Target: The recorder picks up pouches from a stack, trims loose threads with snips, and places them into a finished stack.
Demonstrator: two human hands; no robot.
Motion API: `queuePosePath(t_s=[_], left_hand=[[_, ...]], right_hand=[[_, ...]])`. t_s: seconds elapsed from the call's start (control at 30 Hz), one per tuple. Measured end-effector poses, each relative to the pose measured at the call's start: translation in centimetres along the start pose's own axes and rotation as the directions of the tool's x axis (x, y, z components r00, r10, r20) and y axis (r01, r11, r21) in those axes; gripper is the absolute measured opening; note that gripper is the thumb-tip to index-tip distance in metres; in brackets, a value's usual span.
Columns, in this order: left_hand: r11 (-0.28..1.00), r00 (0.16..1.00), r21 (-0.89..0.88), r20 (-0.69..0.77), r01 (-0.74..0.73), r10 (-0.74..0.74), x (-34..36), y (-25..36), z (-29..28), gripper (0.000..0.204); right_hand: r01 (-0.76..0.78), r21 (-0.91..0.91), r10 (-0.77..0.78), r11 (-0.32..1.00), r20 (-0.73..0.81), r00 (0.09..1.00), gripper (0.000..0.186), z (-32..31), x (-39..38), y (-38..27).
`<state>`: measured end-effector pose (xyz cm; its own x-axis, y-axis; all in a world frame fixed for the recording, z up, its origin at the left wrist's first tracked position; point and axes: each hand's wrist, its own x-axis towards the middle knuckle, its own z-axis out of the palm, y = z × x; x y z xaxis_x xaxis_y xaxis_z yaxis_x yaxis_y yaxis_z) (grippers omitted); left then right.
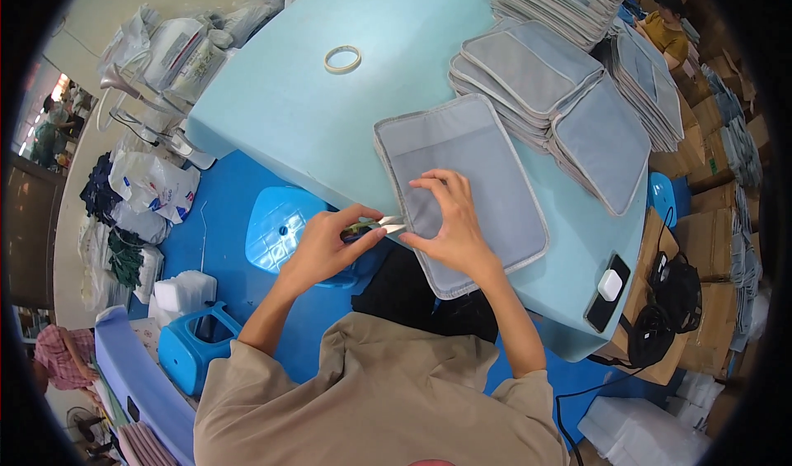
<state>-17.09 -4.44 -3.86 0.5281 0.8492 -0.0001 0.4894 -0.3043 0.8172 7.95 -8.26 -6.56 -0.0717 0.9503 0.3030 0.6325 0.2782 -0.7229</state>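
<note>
My left hand (334, 239) grips small thread snips (382, 222) with a green handle, their metal blades pointing at the near left edge of a grey fabric zip pouch (478, 177). The pouch lies on the pale blue table (313, 111). My right hand (441, 222) rests on or just over the pouch, thumb at its left edge by the snips, fingers curved and apart from the thumb. A roll of tape (341, 59) lies farther up the table.
Stacked grey pouches (528, 78) fill the right back. A phone with a white case (606, 293) sits at the right edge. Blue stools (280, 227), bags (153, 185) and cardboard boxes (705, 326) surround the table. Other people (664, 33) are at both sides.
</note>
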Motion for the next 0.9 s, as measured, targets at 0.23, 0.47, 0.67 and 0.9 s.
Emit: queuePosePath(t_s=[0.23, 0.47, 0.67, 0.9], left_hand=[[0.992, 0.998, 0.107, -0.014, -0.067, 0.068, -0.2, 0.2, 1.1, 0.025], [0.980, 0.994, 0.182, -0.047, -0.084, 0.095, -0.3, 0.3, 1.2, 0.025], [0.988, 0.997, 0.146, -0.042, -0.055, 0.062, -0.3, 0.6, 1.4, 0.026], [0.989, 0.996, 0.141, -0.062, -0.054, 0.063, -0.3, -0.1, 1.7, 0.027]], right_hand=[[0.042, 0.002, -0.042, 0.999, -0.017, 0.999, 0.072, 0.2, -0.3, 0.6], [0.061, 0.012, -0.061, 0.998, -0.037, 0.997, 0.069, 0.2, -0.4, 0.8], [0.072, 0.028, -0.071, 0.997, -0.045, 0.996, 0.067, 0.2, -0.4, 0.7], [0.095, 0.035, -0.094, 0.995, -0.052, 0.994, 0.067, 0.3, -0.5, 1.1]])
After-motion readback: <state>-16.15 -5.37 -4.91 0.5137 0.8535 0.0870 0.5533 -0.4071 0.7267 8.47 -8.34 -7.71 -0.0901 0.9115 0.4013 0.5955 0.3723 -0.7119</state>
